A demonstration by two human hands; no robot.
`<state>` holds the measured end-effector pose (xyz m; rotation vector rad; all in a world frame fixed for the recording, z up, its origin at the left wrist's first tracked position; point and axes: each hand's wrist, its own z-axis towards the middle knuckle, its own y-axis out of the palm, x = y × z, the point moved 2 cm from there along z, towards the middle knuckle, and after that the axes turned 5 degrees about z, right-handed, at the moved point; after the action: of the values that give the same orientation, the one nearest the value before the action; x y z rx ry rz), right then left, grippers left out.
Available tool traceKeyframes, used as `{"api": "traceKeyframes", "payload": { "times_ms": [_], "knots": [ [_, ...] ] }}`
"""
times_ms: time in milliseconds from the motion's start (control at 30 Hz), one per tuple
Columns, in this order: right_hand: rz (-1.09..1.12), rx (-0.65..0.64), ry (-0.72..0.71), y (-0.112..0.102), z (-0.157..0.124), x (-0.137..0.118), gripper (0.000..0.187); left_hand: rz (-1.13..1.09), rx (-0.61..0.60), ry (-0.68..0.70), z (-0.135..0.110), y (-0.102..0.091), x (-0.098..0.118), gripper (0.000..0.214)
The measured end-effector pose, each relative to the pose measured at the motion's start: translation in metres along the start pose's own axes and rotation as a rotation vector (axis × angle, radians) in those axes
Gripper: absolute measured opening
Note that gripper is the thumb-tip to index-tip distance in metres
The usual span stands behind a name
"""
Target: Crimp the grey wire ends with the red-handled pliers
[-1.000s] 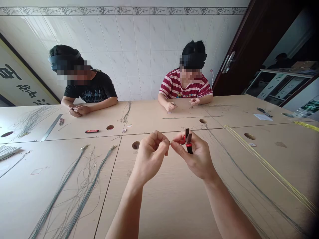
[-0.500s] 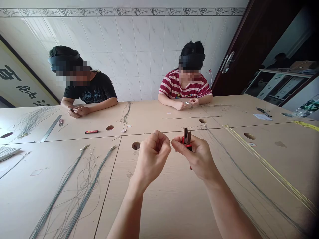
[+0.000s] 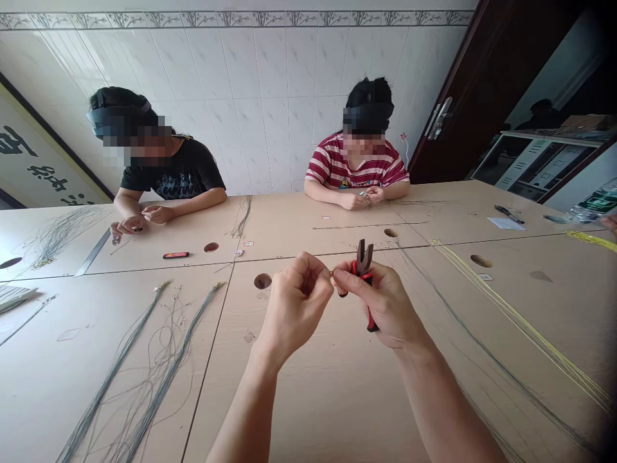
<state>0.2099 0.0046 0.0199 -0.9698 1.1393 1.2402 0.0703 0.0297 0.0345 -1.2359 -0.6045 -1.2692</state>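
Observation:
My left hand (image 3: 295, 302) is closed in a pinch above the wooden table (image 3: 337, 386), its fingertips meeting those of my right hand (image 3: 380, 305). A tiny piece sits between the two pinches, too small to name. My right hand also holds red-handled pliers (image 3: 362, 267), jaws pointing up and slightly apart, one handle showing below the palm. A thin grey cord (image 3: 482, 354) runs away over the table to the right.
Bundles of grey cords (image 3: 144, 360) lie on the left, yellow cords (image 3: 530, 328) on the right. Round holes (image 3: 263, 281) dot the table. Two people sit across, one in black (image 3: 168, 173), one in red stripes (image 3: 357, 167), each handling small parts. A ruler (image 3: 94, 251) lies far left.
My hands stayed pinched together. The pliers tilted in my right hand, so more of the jaws and a red handle now show. The person in black moved a hand left toward the ruler.

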Motion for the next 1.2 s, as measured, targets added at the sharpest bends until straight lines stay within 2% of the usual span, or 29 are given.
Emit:
{"api": "traceKeyframes", "payload": {
  "times_ms": [233, 767, 967, 1200],
  "knots": [
    [0.022, -0.003, 0.023, -0.001, 0.001, 0.003, 0.031, 0.002, -0.014, 0.008, 0.000, 0.001, -0.002, 0.015],
    [0.005, -0.004, -0.043, -0.002, 0.001, 0.002, 0.024, -0.148, -0.103, -0.049, 0.003, 0.000, -0.001, 0.018],
    [0.010, -0.039, -0.085, -0.001, 0.000, -0.003, 0.023, -0.202, -0.086, -0.051, 0.004, 0.001, -0.003, 0.017],
    [0.002, -0.019, -0.075, 0.001, -0.001, -0.006, 0.020, -0.214, -0.090, -0.049, 0.004, 0.000, -0.003, 0.018]
  ]
}}
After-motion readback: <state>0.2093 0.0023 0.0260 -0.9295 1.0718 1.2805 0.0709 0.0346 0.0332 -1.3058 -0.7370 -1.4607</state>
